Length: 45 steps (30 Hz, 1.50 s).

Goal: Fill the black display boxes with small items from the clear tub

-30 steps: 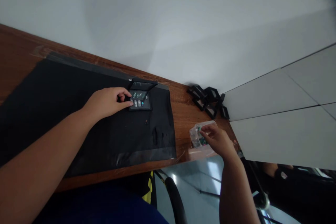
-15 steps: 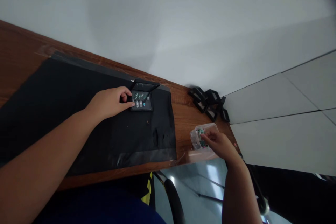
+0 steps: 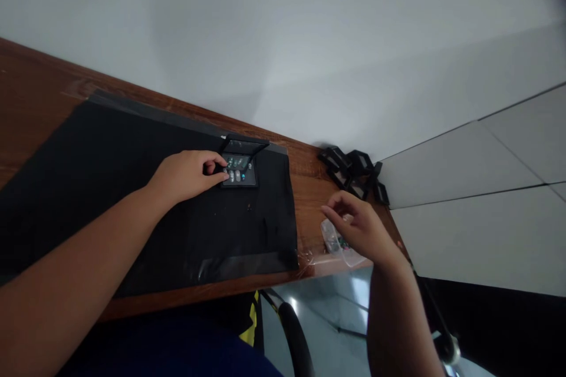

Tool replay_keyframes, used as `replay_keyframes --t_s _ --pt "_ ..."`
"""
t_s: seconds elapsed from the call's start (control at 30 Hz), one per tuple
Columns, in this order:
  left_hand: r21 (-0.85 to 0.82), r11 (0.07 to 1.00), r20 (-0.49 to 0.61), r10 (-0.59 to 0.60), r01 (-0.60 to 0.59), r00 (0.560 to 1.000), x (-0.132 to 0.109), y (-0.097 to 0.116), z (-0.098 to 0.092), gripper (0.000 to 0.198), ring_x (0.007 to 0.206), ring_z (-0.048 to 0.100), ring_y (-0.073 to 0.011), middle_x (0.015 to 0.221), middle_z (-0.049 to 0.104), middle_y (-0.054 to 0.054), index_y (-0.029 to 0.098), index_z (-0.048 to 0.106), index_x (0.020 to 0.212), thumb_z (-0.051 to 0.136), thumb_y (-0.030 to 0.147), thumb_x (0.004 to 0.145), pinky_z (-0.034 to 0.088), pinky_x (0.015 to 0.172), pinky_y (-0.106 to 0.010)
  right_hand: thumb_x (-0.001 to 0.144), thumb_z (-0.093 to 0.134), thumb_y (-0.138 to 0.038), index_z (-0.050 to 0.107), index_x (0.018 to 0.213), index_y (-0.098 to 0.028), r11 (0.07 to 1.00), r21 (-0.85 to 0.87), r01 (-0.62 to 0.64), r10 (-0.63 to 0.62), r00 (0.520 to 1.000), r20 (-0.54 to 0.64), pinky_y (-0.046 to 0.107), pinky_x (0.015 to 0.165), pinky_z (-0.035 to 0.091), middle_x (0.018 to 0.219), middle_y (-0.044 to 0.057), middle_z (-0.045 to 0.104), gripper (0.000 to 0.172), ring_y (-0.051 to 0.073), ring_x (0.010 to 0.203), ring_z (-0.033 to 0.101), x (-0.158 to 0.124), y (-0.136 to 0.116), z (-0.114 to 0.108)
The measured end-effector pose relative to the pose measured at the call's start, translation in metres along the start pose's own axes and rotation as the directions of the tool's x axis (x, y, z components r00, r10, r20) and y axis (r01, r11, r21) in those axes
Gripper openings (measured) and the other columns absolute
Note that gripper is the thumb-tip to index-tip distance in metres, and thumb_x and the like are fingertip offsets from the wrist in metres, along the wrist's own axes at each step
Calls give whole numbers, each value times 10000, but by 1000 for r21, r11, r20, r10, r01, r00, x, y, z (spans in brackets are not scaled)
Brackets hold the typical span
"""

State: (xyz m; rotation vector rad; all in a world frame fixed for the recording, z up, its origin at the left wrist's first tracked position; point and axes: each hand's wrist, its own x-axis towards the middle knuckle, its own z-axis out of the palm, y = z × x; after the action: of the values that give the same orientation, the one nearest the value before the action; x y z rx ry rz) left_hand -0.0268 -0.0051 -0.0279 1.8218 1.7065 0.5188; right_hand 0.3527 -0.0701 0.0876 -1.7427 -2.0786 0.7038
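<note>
A small black case [image 3: 252, 180] stands with its clear lid raised on the black mat, and several white, green and blue bead-like pieces lie inside. At its left edge is my left hand [image 3: 188, 174], thumb and forefinger a little apart, touching the case or the pieces there; nothing is visibly held. My right hand [image 3: 356, 225] hovers over a clear plastic box [image 3: 329, 235] of small coloured pieces, partly covering it. Its thumb and forefinger are brought together at the tips; whatever is between them is too small to make out.
Several black cases [image 3: 358, 162] are piled by the wall at the right end of the wooden table [image 3: 309, 188]. A black mat [image 3: 154, 129] covers the table's left and middle. A black curved armrest [image 3: 296, 336] shows below the front edge.
My right hand has risen out of the clear box and moved slightly up and left. My left hand has stayed at the case, shifting barely to the right.
</note>
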Motion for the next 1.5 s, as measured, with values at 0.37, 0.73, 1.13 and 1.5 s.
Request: replay_keyframes --t_s 0.37,0.73,1.13,1.5 --pt "67 997 10 25 -26 1000 -1 4 0 450 746 674 -212 885 760 -8 319 851 1140 633 632 901 390 648 -342 846 778 -703 651 839 -222 879 475 37 -126 980 157 274 637 384 750 -17 612 498 128 672 497 109 -20 141" --pt "49 999 19 0 -1 1000 -3 10 -1 416 729 665 -207 890 760 -9 320 861 1127 656 610 910 390 641 -335 916 700 -604 670 863 -216 876 477 62 -170 968 187 284 688 401 747 -26 596 393 126 678 495 125 -5 142" --pt "62 998 0 3 -3 1000 -3 7 1 417 700 655 -213 859 753 -21 313 846 1111 635 603 898 386 618 -342 930 719 -543 761 886 -221 922 375 93 -136 987 90 279 607 349 678 -22 581 328 134 631 476 122 -4 152" --pt "18 1000 10 18 -18 1000 -5 9 -2 441 697 647 -213 852 748 -15 311 838 1069 636 640 855 388 622 -345 926 760 -451 781 1077 -227 933 349 88 -113 992 50 270 588 369 689 -54 574 271 116 583 460 106 -8 148"
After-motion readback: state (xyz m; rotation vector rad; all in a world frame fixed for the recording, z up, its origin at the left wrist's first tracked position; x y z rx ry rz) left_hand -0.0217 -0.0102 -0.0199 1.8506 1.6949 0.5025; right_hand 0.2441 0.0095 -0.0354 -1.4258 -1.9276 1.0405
